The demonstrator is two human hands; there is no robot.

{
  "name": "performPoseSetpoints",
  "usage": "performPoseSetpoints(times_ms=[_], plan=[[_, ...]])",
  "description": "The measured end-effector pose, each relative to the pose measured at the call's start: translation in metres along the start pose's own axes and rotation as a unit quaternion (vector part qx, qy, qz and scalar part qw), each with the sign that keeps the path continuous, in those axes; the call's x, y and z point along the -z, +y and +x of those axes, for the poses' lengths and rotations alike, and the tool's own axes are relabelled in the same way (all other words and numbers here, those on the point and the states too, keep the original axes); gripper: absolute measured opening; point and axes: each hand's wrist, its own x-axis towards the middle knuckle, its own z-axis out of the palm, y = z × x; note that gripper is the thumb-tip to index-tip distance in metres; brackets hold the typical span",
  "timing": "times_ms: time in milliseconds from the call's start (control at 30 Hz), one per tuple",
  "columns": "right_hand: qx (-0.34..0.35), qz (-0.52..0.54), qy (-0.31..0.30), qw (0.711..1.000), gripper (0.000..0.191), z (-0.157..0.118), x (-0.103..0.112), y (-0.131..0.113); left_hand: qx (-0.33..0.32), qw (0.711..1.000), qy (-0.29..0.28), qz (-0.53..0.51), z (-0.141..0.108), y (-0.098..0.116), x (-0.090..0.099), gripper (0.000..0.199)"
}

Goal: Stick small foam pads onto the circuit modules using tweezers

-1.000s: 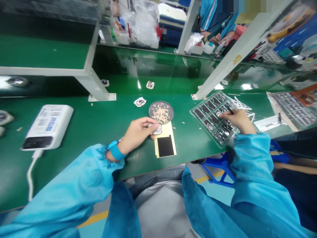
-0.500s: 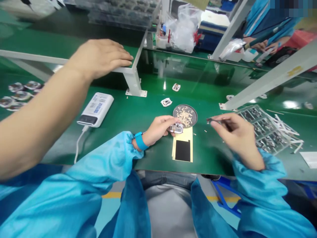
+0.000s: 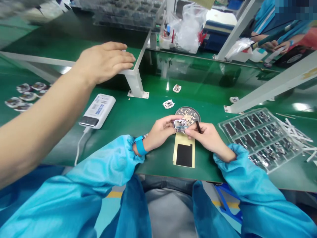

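Along the near edge of a green workbench [image 3: 158, 168], centre of the work area: one small rectangular silver-and-white component [image 3: 180, 125], held off the bench surface between both hands. Left hand [image 3: 160, 129], with a bright blue wristband [image 3: 141, 146] and light blue smock sleeve [image 3: 111, 162], is closed around the component's left side, fingers and thumb pressed against it. Right hand [image 3: 205, 137], fingers drawn together, pinches a thin black tool [image 3: 198, 127], its fingertips touching the component's right edge.

Directly below the hands: one yellow backing sheet with a black rectangular patch [image 3: 183, 155]. Just beyond the hands: one round metal mesh tray holding many small beige pieces [image 3: 188, 115], partly hidden by the component.

To the right: one clear compartmented plastic tray of dark parts [image 3: 260, 138], with loose white plastic strips [image 3: 297, 140] beside it.

To the left: one white power bank [image 3: 97, 110] with a white cable. Farther along the bench, small white-framed parts [image 3: 168, 104] lie apart from one another.

Upper left: a co-worker's bare arm and open hand [image 3: 105, 62] reach across above the bench, touching neither the component nor the person's hands.
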Motion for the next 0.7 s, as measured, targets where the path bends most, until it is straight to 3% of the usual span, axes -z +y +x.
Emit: performPoseSetpoints(times_ms=[367,700], plan=[[-0.006,-0.028,0.018,0.999,0.039,0.0012,-0.0002,0.0016,-0.03,0.989,-0.011,0.145,-0.0081,-0.003,-0.0028,0.051],[-0.077,0.057,0.002,0.995,0.043,0.0021,-0.0012,0.0071,-0.09,0.958,0.014,0.27,-0.0095,-0.0025,-0.0053,0.045]])
